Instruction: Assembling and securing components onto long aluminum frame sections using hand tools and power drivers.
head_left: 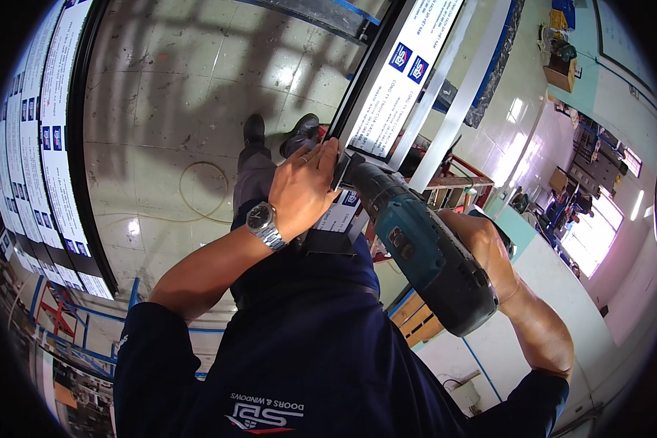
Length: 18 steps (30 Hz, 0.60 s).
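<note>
A teal and black cordless power drill [409,233] is in my right hand [482,252], which is wrapped round its handle. Its front end points away from me and meets a long profile [387,80] covered with printed white film and edged in black. Close by the drill's tip, my left hand [303,182] is closed on the profile, fingers pressed together along its dark edge. A small dark metal piece [341,171] shows between those fingers and the drill. I cannot tell whether a bit is touching the profile, as the drill's nose covers that spot.
More film-covered profiles [51,139] stand stacked at the left. Pale bare bars [460,95] lie alongside the profile on the right. A thin hose [190,193] loops on the tiled floor. A blue metal frame [87,328] is at lower left, a red cart frame [463,179] at right.
</note>
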Motion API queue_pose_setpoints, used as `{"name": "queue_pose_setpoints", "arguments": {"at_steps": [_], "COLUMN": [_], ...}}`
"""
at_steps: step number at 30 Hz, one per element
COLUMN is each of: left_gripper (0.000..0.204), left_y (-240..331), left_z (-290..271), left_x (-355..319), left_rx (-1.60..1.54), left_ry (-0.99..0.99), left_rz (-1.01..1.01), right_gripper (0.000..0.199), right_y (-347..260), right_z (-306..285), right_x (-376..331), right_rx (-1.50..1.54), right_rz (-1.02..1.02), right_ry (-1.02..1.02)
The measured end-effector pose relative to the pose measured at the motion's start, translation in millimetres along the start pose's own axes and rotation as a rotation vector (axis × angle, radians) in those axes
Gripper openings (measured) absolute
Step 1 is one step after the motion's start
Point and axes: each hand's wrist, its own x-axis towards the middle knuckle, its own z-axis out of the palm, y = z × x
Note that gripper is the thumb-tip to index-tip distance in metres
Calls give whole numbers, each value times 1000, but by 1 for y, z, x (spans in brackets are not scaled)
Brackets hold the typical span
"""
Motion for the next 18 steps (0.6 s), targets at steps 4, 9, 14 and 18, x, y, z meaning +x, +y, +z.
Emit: {"name": "queue_pose_setpoints", "arguments": {"at_steps": [4, 9, 14, 18], "left_gripper": [72, 72, 70, 68], "left_y": [0, 5, -1, 2], "left_z": [-2, -1, 6, -1], "left_x": [0, -3, -8, -2], "left_rx": [-12, -48, -15, 42], "left_ry": [19, -16, 2, 4], "left_rz": [8, -17, -43, -24], "right_gripper": [35, 38, 51, 49], "right_y": [5, 5, -27, -54], "right_z": [-5, 0, -13, -9], "right_x": [9, -1, -32, -70], "right_rx": [24, 37, -61, -192], "right_rz": [124, -4, 73, 167], "right_ry": [-74, -35, -20, 121]}}
